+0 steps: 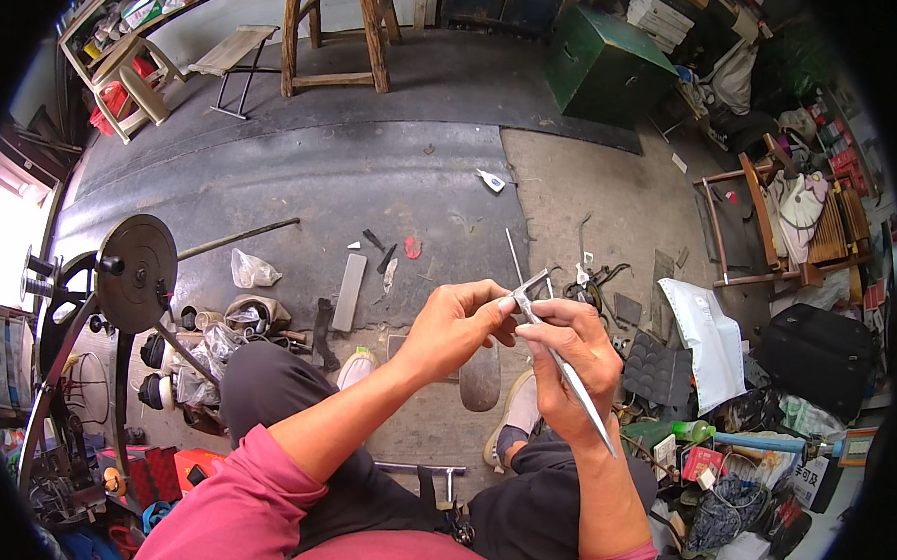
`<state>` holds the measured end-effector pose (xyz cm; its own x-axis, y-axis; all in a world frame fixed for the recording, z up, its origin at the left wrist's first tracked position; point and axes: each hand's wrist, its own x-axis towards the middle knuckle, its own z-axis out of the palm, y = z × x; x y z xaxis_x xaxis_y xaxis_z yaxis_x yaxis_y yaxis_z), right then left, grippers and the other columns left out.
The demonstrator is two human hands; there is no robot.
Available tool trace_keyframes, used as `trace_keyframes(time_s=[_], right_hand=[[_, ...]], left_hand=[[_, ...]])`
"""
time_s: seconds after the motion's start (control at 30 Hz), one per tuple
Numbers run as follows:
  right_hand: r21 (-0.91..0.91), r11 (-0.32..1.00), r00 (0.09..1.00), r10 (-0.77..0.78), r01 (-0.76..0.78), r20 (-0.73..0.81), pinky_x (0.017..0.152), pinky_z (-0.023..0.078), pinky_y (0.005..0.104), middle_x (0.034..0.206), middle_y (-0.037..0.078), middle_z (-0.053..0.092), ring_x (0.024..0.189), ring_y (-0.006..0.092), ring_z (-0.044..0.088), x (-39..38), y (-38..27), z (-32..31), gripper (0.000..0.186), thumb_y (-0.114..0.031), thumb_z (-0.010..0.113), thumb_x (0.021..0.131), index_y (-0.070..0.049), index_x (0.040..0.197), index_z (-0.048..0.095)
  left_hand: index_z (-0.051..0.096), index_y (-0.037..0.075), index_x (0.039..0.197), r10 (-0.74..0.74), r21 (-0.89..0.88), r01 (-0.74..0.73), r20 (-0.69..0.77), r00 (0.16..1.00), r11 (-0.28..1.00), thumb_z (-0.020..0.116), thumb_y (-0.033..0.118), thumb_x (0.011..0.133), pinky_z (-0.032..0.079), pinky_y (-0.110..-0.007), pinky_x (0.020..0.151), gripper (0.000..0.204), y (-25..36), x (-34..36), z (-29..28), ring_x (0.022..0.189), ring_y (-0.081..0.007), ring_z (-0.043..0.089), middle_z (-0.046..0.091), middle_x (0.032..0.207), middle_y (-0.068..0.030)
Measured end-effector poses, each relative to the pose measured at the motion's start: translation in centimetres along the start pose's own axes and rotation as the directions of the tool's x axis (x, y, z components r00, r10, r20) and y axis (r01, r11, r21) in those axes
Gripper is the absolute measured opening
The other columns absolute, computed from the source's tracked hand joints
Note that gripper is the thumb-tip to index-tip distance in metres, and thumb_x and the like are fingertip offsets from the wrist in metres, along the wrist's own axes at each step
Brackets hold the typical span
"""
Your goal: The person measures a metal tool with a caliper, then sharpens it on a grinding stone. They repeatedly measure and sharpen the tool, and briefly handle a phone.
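Note:
In front of my knees, both hands are closed on a silver metal hand tool [585, 398] with a forked head and a long tapering handle. The fingertips of my left hand [457, 325] pinch near the base of the fork. My right hand [577, 361] wraps round the handle, whose pointed end sticks out below the palm toward me. The fork points up and away, and its exact kind I cannot make out. On the floor beyond lie a grey rectangular block [349, 293], dark strips [386, 258] and a red scrap [413, 247].
A hand-wheel machine [138, 274] stands at my left. A small white bottle [491, 181] lies on the floor ahead. Farther off are a green box [610, 67], a wooden stool [335, 78] and a folding stool [234, 52]. A white bag [707, 341] and a black case [817, 358] lie at the right.

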<state>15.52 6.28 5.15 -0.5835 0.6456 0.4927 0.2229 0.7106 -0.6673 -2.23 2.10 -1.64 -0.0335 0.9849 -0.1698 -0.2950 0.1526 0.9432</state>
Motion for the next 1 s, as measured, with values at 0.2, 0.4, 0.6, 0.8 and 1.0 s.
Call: trace_keyframes(time_s=[0.2,0.4,0.6,0.8,1.0], right_hand=[[0.021,1.000,1.000,0.001,-0.001,-0.003,0.078,0.058,0.0328,0.113,0.016,0.070,0.091,0.0251,0.073,0.1,0.1,0.0,0.020,0.010,0.070,0.087,-0.002,0.102,0.075],[0.032,0.998,0.998,0.056,-0.056,-0.020,0.075,0.058,0.0325,0.112,0.015,0.072,0.090,0.0246,0.073,0.2,0.1,-0.2,0.024,0.011,0.070,0.086,-0.004,0.103,0.076],[0.021,0.999,0.998,0.049,-0.048,-0.032,0.075,0.057,0.0322,0.111,0.015,0.073,0.090,0.0246,0.074,0.2,0.1,-0.3,0.022,0.009,0.071,0.087,-0.005,0.103,0.076],[0.055,0.995,0.996,0.082,-0.080,-0.041,0.079,0.057,0.0324,0.110,0.015,0.073,0.093,0.0253,0.073,0.1,0.3,-0.2,0.019,0.007,0.071,0.089,-0.003,0.104,0.075],[0.590,0.734,0.886,0.459,-0.336,-0.066,0.087,0.055,0.0280,0.109,0.011,0.073,0.095,0.0173,0.070,-0.3,1.1,-0.4,0.014,-0.001,0.068,0.098,0.004,0.111,0.069]], left_hand=[[0.072,0.002,0.113,-0.077,-0.227,0.098,0.101,0.992,0.969,0.061,0.033,0.107,0.059,-0.033,0.079,0.033,-0.3,0.1,-0.8,0.090,-0.0182,0.074,0.077,0.097,-0.0082],[0.071,0.002,0.113,-0.134,-0.343,0.174,0.136,0.982,0.923,0.061,0.034,0.107,0.060,-0.034,0.076,0.034,-0.5,0.3,-1.1,0.088,-0.0234,0.078,0.078,0.098,-0.0122],[0.071,0.003,0.113,-0.134,-0.297,0.166,0.124,0.983,0.940,0.065,0.038,0.105,0.060,-0.034,0.076,0.037,-0.8,0.3,-1.0,0.088,-0.0232,0.078,0.077,0.097,-0.0111],[0.070,0.002,0.116,-0.114,-0.326,0.157,0.145,0.983,0.932,0.065,0.036,0.105,0.061,-0.036,0.077,0.036,-0.7,0.3,-1.0,0.089,-0.0234,0.077,0.077,0.099,-0.0109],[0.067,0.000,0.122,-0.058,-0.413,0.142,0.210,0.976,0.900,0.063,0.030,0.106,0.061,-0.040,0.082,0.034,-0.2,0.2,-0.8,0.092,-0.0263,0.077,0.077,0.102,-0.0137]])
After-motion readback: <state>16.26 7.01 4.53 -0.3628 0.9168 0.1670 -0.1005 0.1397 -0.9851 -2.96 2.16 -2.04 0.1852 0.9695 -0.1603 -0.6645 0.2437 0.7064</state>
